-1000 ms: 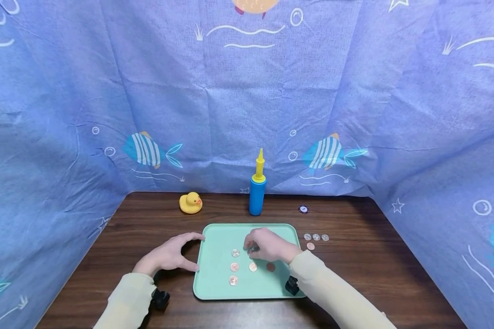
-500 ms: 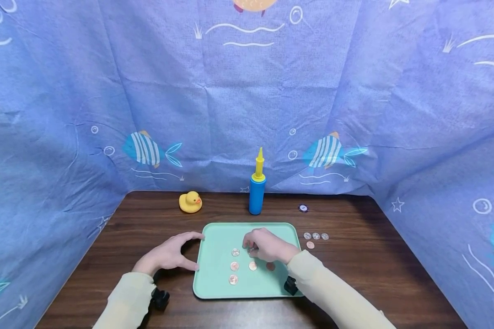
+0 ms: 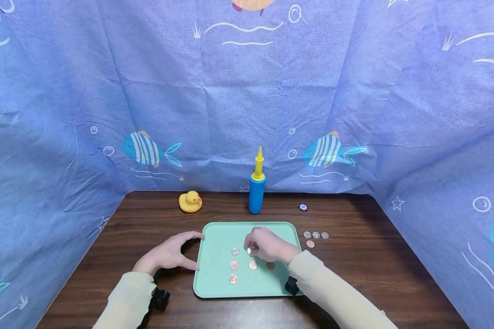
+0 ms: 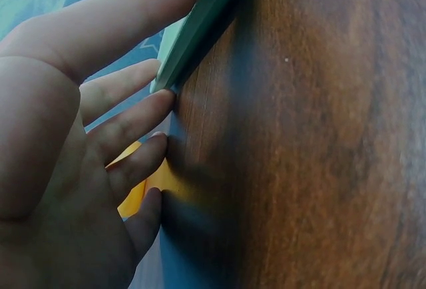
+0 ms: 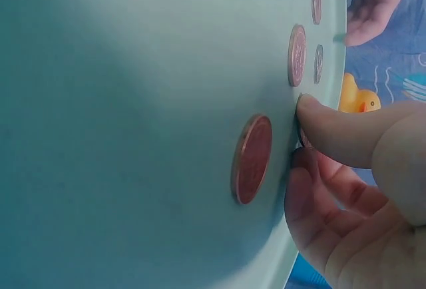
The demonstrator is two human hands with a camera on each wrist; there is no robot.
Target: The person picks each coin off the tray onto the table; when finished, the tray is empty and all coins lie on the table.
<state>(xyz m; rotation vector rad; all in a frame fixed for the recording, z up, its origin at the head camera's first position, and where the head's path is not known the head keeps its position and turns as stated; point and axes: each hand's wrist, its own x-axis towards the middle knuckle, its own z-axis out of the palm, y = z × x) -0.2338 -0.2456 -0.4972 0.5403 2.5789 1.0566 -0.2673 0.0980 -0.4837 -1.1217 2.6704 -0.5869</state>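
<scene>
A teal tray (image 3: 214, 283) lies on the dark wooden table. Several copper and silver coins lie on it, among them one (image 3: 235, 251) and another (image 3: 233, 278). My right hand (image 3: 251, 249) is over the tray's middle and pinches a silver coin (image 3: 250, 250) between thumb and fingers. In the right wrist view the thumb tip (image 5: 313, 112) touches the tray beside a copper coin (image 5: 253, 159). My left hand (image 3: 195, 250) braces the tray's left edge, thumb on the rim and fingers (image 4: 126, 129) straight against the tray edge (image 4: 206, 19) and the table.
Several coins (image 3: 316, 235) lie on the table just right of the tray. A yellow rubber duck (image 3: 190, 201), a blue and yellow pump (image 3: 257, 183) and a small purple chip (image 3: 303, 207) stand along the back. Blue fish-print cloth walls three sides.
The coin at my right fingertips now shows brighter, tipped up slightly. Both hands stay where they were.
</scene>
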